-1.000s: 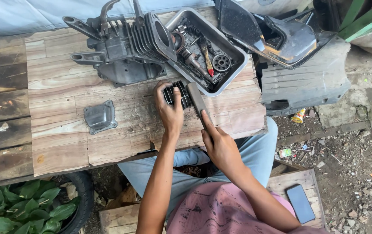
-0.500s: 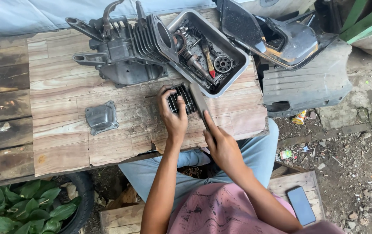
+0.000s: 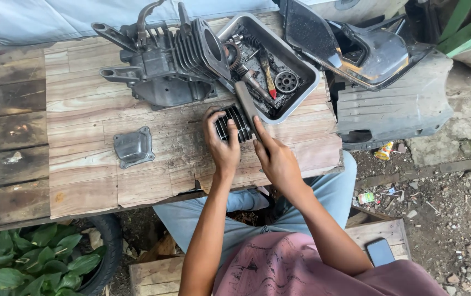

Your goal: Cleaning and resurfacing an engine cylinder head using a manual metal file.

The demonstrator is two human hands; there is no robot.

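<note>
Shifted since the earlier frame: I see both hands slightly repositioned, work continuing on the table [image 3: 82,142]. Left hand [image 3: 222,145] curled over finned cylinder part [image 3: 234,121], gripping it. Right hand [image 3: 276,159] pinches flat grey file [image 3: 246,104] laid across the fins, beside parts tray [image 3: 301,98].

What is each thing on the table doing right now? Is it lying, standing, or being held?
finned cylinder part: on the table, left hand gripping it
flat tool: pressed on the part by right hand
engine block: lying on the table, untouched
small metal cover: lying flat, alone
grey tray: full of parts
</note>
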